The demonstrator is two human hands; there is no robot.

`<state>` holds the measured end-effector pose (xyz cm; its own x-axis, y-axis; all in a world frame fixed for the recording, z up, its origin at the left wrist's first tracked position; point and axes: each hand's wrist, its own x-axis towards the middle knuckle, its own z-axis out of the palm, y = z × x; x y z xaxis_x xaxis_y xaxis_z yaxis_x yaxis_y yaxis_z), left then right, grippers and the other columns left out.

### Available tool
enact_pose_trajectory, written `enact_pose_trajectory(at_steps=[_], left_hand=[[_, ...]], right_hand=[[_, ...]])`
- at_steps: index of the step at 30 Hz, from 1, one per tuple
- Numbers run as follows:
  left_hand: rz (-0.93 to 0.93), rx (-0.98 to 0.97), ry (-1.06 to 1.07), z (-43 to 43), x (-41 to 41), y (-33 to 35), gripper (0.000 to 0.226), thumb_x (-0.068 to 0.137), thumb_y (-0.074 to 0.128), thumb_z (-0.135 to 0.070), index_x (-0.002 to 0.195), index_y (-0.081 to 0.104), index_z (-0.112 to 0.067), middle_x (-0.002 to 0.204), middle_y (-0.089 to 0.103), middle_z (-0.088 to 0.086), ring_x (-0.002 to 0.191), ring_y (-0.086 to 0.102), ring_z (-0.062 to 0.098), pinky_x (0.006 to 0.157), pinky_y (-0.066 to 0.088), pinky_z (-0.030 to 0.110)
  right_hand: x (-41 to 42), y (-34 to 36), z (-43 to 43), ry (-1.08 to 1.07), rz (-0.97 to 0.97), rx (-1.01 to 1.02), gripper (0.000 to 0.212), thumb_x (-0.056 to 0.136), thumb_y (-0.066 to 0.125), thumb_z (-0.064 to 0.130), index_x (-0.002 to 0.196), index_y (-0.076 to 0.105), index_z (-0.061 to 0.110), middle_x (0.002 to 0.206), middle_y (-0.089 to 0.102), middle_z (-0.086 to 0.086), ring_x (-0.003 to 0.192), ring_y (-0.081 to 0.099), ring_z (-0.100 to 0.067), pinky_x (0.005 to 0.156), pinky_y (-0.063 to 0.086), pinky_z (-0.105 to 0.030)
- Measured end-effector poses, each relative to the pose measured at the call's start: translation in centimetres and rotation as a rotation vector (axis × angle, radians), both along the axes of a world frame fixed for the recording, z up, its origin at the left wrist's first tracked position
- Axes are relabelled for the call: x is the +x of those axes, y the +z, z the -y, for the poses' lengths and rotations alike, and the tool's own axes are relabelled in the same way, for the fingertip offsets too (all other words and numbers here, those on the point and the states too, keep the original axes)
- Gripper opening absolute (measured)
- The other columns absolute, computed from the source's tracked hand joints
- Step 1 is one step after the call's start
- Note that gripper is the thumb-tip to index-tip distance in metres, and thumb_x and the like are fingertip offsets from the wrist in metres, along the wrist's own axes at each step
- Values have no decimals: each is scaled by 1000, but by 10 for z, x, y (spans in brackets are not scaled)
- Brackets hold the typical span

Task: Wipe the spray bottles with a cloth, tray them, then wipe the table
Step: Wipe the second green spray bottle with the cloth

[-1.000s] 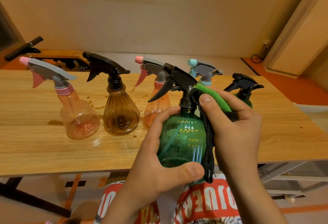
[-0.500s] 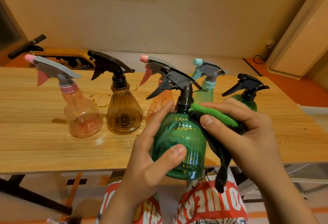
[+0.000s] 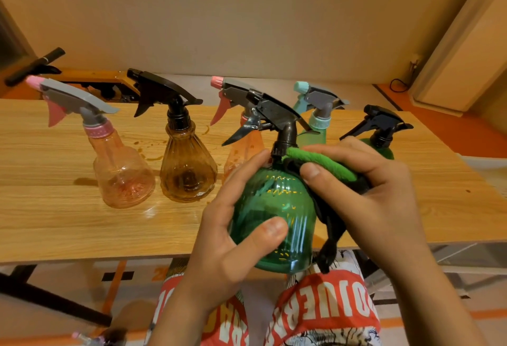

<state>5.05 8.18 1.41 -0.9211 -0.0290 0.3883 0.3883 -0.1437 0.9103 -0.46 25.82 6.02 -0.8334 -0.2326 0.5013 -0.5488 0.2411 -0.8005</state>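
My left hand (image 3: 233,247) grips a green ribbed spray bottle (image 3: 277,208) with a black trigger head, held upright over the table's near edge. My right hand (image 3: 375,197) presses a green and black cloth (image 3: 326,166) against the bottle's shoulder, with a dark tail hanging down its right side. On the wooden table (image 3: 68,222) behind stand a pink bottle (image 3: 120,170), a brown bottle (image 3: 186,170), an orange bottle (image 3: 241,150) partly hidden, a light green bottle (image 3: 315,123) and a dark green bottle (image 3: 381,137).
Brown liquid spots (image 3: 151,153) lie on the table between the pink and brown bottles. An orange frame (image 3: 96,82) and a black handle (image 3: 35,65) sit beyond the far edge. No tray shows in view. My lap in red printed cloth (image 3: 315,307) is below the table edge.
The green bottle has tilted upright and its trigger head has turned more to the left. My right hand with the cloth has slid from the bottle's neck and side onto its shoulder.
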Motion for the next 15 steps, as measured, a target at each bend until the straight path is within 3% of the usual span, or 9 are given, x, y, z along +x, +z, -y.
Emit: enact_pose_trajectory(at_steps=[5, 8, 10, 13, 15], left_hand=[[-2, 11, 9, 0, 0, 2, 65, 84, 67, -27, 147, 53, -27, 145, 59, 2, 132, 59, 25, 98, 54, 32], [5, -9, 0, -3, 1, 3, 65, 83, 68, -29, 146, 54, -29, 145, 59, 4, 132, 59, 28, 100, 54, 39], [5, 1, 12, -2, 0, 2, 65, 83, 68, -28, 146, 54, -28, 143, 60, 2, 130, 61, 26, 97, 55, 34], [23, -15, 13, 2, -1, 2, 64, 83, 68, -30, 146, 54, -30, 145, 59, 2, 132, 59, 25, 99, 55, 35], [36, -72, -5, 4, -1, 2, 63, 83, 69, -34, 145, 55, -36, 146, 57, 3, 134, 57, 27, 103, 54, 41]], right_hand=[[6, 4, -5, 90, 26, -43, 22, 83, 80, 29, 105, 79, 26, 88, 66, 2, 84, 66, -18, 71, 51, -22], [1, -2, 5, -36, 68, -144, 19, 85, 76, 25, 104, 80, 26, 97, 73, 0, 96, 70, -20, 82, 57, -38], [3, -6, 8, -49, 77, -169, 20, 86, 77, 26, 105, 81, 26, 99, 73, -1, 99, 69, -24, 85, 57, -46], [16, -9, 10, -29, 69, -183, 21, 82, 79, 25, 103, 81, 26, 91, 67, 4, 89, 66, -15, 75, 53, -27], [19, -11, 12, -66, 77, -221, 20, 81, 79, 23, 101, 80, 26, 88, 67, 6, 86, 66, -12, 74, 51, -22]])
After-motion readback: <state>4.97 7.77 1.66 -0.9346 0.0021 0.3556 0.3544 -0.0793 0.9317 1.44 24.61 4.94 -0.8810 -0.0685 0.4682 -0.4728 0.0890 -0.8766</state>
